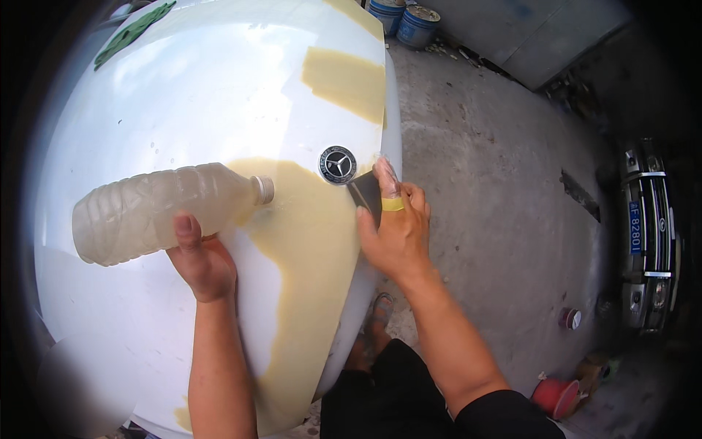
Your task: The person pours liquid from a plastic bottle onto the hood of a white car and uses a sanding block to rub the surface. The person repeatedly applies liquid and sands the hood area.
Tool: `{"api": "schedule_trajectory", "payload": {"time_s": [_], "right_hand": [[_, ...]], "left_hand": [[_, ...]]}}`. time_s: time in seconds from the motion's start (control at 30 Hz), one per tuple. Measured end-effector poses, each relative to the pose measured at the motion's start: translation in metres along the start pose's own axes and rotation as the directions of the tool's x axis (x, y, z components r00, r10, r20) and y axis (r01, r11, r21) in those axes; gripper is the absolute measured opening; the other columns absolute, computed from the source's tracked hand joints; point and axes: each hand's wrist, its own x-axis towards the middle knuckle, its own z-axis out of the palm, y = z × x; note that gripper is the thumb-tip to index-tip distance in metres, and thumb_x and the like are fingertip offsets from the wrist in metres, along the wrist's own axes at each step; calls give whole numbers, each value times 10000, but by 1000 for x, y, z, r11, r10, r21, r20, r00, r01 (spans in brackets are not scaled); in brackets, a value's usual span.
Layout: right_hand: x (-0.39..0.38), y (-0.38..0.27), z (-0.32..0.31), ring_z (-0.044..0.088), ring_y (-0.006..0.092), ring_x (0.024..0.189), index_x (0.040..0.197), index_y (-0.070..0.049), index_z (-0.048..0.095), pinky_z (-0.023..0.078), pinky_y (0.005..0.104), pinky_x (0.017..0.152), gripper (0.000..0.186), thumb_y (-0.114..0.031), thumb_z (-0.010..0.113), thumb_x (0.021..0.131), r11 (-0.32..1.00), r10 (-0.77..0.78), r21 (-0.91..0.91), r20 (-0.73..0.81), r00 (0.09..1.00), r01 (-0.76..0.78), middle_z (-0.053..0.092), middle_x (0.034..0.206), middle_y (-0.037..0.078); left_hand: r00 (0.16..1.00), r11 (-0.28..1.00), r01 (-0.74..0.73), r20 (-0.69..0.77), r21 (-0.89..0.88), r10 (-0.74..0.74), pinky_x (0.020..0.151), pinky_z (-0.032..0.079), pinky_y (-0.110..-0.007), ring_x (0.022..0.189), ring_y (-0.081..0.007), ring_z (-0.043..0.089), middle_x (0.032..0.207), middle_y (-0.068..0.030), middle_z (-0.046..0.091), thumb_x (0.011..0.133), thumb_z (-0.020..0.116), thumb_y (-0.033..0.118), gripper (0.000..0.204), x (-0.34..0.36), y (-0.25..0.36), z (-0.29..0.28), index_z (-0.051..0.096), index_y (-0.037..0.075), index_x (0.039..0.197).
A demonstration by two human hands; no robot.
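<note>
In my left hand [202, 257] lies a large clear plastic bottle [157, 208], tipped on its side with its neck pointing right. Its inside looks cloudy. My thumb presses its near side, while the other fingers are mostly hidden under it. My right hand [398, 234] grips a dark piece of sandpaper [369, 194] against the edge of a white car hood [212, 95]. Clear wrapping and a yellow band cover one of its fingers. Beside the sandpaper sits a round black and silver emblem [337, 164]. A yellowish filler patch [314, 234] spreads under and around both.
Another filler patch [344, 82] lies farther up the hood. A green cloth or glove [131, 35] rests at the far left. Blue buckets [418, 27] stand at the back. On the concrete floor [497, 183] to the right are a car front grille [651, 234] and a red container [554, 396].
</note>
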Motion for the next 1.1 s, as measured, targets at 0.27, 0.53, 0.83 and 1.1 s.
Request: {"api": "schedule_trajectory", "payload": {"time_s": [0.27, 0.53, 0.83, 1.1], "right_hand": [[-7, 4, 1, 482, 369, 1159, 1550, -118, 323, 385, 508, 986, 812, -164, 679, 822, 998, -59, -8, -4, 998, 59, 550, 1423, 69], [-19, 53, -28, 502, 320, 1216, 1553, -42, 274, 369, 480, 1043, 794, -120, 660, 864, 904, 131, 421, -99, 986, -78, 560, 1422, 139], [-57, -1, -9, 496, 350, 1206, 1494, -109, 411, 383, 504, 970, 767, -135, 719, 792, 973, -205, 114, 19, 978, 202, 531, 1454, 59], [-58, -4, 4, 477, 404, 1215, 1498, -99, 405, 394, 515, 1033, 734, -111, 687, 821, 985, -114, 130, 16, 993, 111, 515, 1465, 79]], "left_hand": [[1000, 1000, 8, -1, 6, -8, 1057, 443, -425, 1242, -261, 541, 1326, -109, 548, 969, 595, 488, 636, -2, -1, 3, 459, 11, 1366], [1000, 1000, 8, 1, 16, -8, 1054, 443, -425, 1227, -260, 547, 1323, -109, 550, 952, 613, 498, 658, -4, 6, 9, 449, 18, 1371], [1000, 1000, 3, -12, 31, -2, 1055, 442, -430, 1234, -257, 545, 1340, -110, 547, 967, 573, 492, 642, 3, -4, 7, 451, 19, 1383], [1000, 999, 5, -17, 35, -4, 1053, 442, -418, 1237, -254, 547, 1339, -115, 551, 989, 550, 467, 605, 3, -11, 3, 463, 9, 1375]]}}
